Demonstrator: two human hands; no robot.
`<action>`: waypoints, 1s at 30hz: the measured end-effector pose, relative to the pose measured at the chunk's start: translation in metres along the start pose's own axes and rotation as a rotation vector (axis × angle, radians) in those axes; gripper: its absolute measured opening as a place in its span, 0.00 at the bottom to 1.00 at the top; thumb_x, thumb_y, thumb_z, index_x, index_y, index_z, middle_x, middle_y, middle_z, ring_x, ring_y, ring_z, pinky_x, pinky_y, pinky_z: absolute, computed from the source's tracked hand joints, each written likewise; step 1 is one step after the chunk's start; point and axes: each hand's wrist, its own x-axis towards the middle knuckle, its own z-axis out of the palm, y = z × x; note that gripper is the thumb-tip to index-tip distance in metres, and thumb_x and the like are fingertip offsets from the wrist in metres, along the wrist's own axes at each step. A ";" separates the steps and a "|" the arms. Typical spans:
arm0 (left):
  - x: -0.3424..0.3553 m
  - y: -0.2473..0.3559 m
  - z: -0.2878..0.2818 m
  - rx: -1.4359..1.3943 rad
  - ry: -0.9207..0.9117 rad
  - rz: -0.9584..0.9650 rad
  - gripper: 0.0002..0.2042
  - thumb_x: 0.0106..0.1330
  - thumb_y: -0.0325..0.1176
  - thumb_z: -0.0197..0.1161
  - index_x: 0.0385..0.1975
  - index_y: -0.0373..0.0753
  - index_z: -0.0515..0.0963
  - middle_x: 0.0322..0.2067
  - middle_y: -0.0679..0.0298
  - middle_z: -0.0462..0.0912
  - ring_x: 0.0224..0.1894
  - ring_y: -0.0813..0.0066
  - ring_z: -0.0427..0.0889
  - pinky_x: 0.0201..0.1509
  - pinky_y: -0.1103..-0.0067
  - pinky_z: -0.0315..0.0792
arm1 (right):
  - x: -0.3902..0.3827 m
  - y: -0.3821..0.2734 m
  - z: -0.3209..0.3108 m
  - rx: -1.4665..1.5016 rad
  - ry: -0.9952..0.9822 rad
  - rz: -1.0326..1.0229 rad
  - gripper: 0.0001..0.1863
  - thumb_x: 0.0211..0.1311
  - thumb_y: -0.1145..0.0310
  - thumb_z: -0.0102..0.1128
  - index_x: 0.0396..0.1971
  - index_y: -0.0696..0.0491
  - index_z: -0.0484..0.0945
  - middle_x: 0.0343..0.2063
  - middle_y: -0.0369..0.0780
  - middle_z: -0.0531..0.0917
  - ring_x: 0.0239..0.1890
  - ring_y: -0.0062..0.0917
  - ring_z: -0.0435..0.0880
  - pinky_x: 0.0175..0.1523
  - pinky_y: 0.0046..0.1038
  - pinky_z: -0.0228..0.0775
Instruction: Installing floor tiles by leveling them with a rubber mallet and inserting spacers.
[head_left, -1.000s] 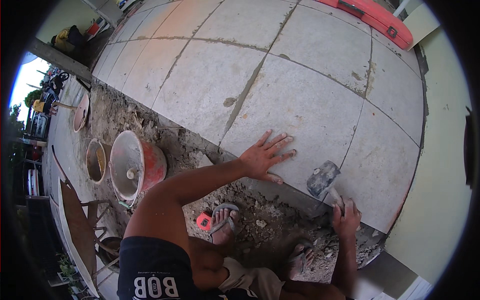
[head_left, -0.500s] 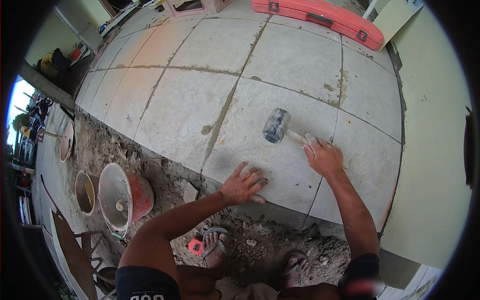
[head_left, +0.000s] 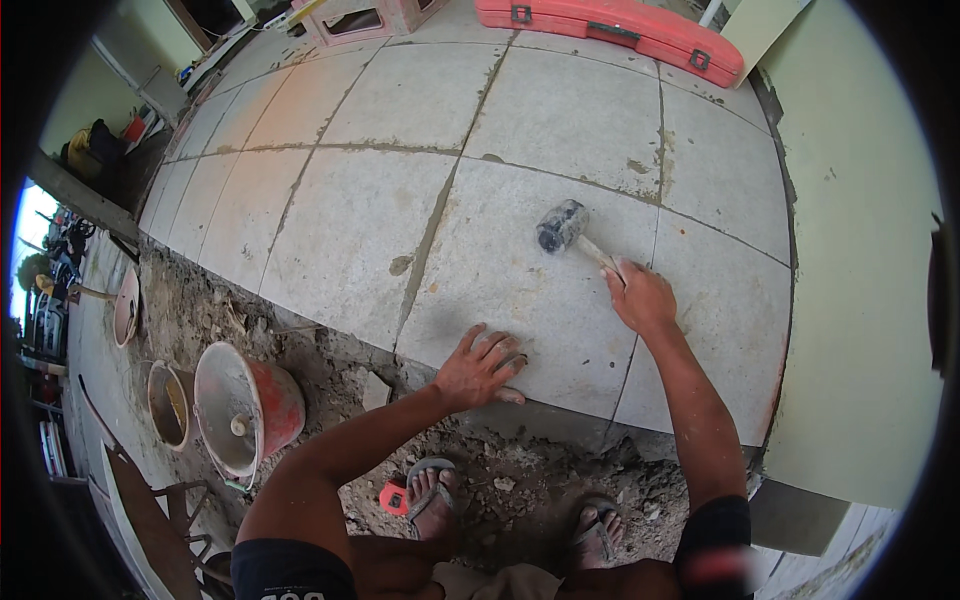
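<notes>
Gripping one mallet [head_left: 562, 226], right hand [head_left: 642, 298] curled tight, left hand [head_left: 476, 371] empty, half-spread on one tile [head_left: 565, 315].

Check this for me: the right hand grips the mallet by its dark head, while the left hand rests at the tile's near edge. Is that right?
Not quite: the right hand grips the mallet by its pale handle, as the head camera view shows. The left hand does rest at the near edge of the tile.

Soft daylight | sky [head_left: 34, 222] blown white | orange cast on tiles [head_left: 275, 108] (faint) | edges bowed
</notes>
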 end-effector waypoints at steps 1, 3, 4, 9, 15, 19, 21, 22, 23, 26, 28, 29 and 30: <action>-0.004 0.004 0.000 -0.017 -0.029 -0.011 0.32 0.62 0.67 0.64 0.55 0.47 0.78 0.61 0.58 0.75 0.68 0.57 0.72 0.76 0.49 0.58 | -0.004 -0.002 0.006 0.122 0.047 0.009 0.21 0.78 0.48 0.52 0.51 0.52 0.79 0.37 0.49 0.88 0.38 0.49 0.87 0.44 0.49 0.79; 0.002 0.003 0.002 -0.027 -0.040 -0.021 0.32 0.62 0.67 0.64 0.55 0.47 0.78 0.61 0.58 0.75 0.68 0.57 0.71 0.76 0.49 0.58 | -0.019 0.003 0.013 0.340 0.142 0.077 0.23 0.79 0.45 0.50 0.48 0.53 0.78 0.31 0.45 0.85 0.31 0.44 0.84 0.39 0.45 0.77; 0.002 0.004 0.001 -0.019 -0.048 -0.016 0.32 0.62 0.67 0.64 0.56 0.47 0.78 0.61 0.58 0.75 0.68 0.56 0.71 0.76 0.49 0.58 | -0.028 0.004 0.017 0.571 0.219 0.146 0.26 0.79 0.42 0.49 0.46 0.53 0.77 0.24 0.42 0.82 0.24 0.40 0.81 0.34 0.41 0.76; -0.004 0.002 -0.005 0.001 -0.067 -0.016 0.33 0.62 0.68 0.63 0.56 0.47 0.78 0.61 0.57 0.75 0.68 0.56 0.71 0.76 0.48 0.57 | -0.036 -0.034 0.003 1.658 0.141 0.670 0.28 0.78 0.35 0.47 0.43 0.48 0.75 0.17 0.26 0.64 0.13 0.13 0.60 0.19 0.24 0.55; -0.003 0.006 -0.001 -0.012 -0.048 -0.018 0.33 0.62 0.68 0.63 0.55 0.47 0.78 0.61 0.58 0.75 0.68 0.56 0.71 0.76 0.48 0.57 | 0.009 -0.045 0.033 1.805 -0.200 0.831 0.31 0.78 0.33 0.44 0.41 0.49 0.75 0.18 0.26 0.64 0.15 0.15 0.60 0.22 0.24 0.54; -0.004 0.000 -0.003 0.005 -0.058 -0.010 0.33 0.62 0.68 0.64 0.55 0.47 0.78 0.60 0.58 0.75 0.68 0.56 0.70 0.76 0.48 0.57 | 0.011 -0.043 0.032 1.799 -0.226 0.774 0.31 0.78 0.33 0.43 0.41 0.49 0.76 0.18 0.26 0.64 0.16 0.15 0.61 0.23 0.24 0.56; -0.002 0.001 -0.002 0.001 -0.058 0.001 0.32 0.62 0.68 0.64 0.55 0.47 0.78 0.60 0.58 0.75 0.68 0.56 0.70 0.76 0.48 0.57 | 0.010 -0.037 0.029 1.825 -0.233 0.782 0.31 0.79 0.34 0.43 0.42 0.50 0.76 0.18 0.27 0.64 0.16 0.15 0.61 0.23 0.24 0.56; 0.000 0.000 0.000 0.010 -0.060 0.002 0.32 0.62 0.68 0.64 0.54 0.47 0.78 0.60 0.58 0.75 0.68 0.57 0.70 0.76 0.48 0.57 | 0.011 -0.040 0.024 1.776 -0.241 0.799 0.31 0.80 0.35 0.42 0.42 0.50 0.76 0.18 0.27 0.65 0.16 0.16 0.62 0.23 0.25 0.57; 0.002 0.000 0.001 0.017 -0.062 0.006 0.32 0.62 0.68 0.64 0.54 0.47 0.78 0.60 0.58 0.75 0.68 0.57 0.70 0.76 0.48 0.57 | 0.013 -0.041 0.019 1.729 -0.245 0.818 0.30 0.81 0.36 0.42 0.43 0.51 0.77 0.19 0.28 0.66 0.17 0.16 0.62 0.23 0.25 0.58; -0.002 0.001 0.006 0.000 -0.082 -0.029 0.32 0.65 0.69 0.59 0.57 0.49 0.78 0.62 0.60 0.74 0.68 0.58 0.70 0.75 0.46 0.56 | 0.022 -0.036 0.013 1.542 -0.208 0.813 0.30 0.81 0.37 0.41 0.43 0.52 0.77 0.20 0.29 0.68 0.17 0.17 0.63 0.22 0.26 0.59; -0.013 -0.003 0.000 -0.010 -0.073 -0.019 0.32 0.64 0.69 0.61 0.56 0.49 0.78 0.62 0.60 0.75 0.68 0.59 0.71 0.75 0.46 0.56 | 0.034 -0.042 0.009 1.601 -0.147 0.801 0.30 0.82 0.39 0.42 0.43 0.52 0.78 0.20 0.28 0.68 0.17 0.16 0.63 0.22 0.25 0.58; -0.009 -0.001 -0.004 -0.018 -0.061 -0.038 0.32 0.63 0.68 0.63 0.56 0.49 0.78 0.61 0.60 0.75 0.67 0.59 0.71 0.74 0.47 0.57 | 0.042 -0.038 0.004 1.644 -0.113 0.775 0.29 0.82 0.40 0.42 0.43 0.52 0.79 0.21 0.28 0.68 0.18 0.15 0.63 0.23 0.24 0.57; -0.004 0.001 -0.005 -0.032 -0.069 -0.042 0.32 0.61 0.68 0.66 0.54 0.49 0.78 0.60 0.60 0.75 0.66 0.60 0.72 0.73 0.47 0.58 | 0.053 -0.032 -0.002 1.647 -0.077 0.788 0.29 0.82 0.40 0.42 0.43 0.52 0.79 0.21 0.28 0.68 0.18 0.15 0.63 0.23 0.24 0.57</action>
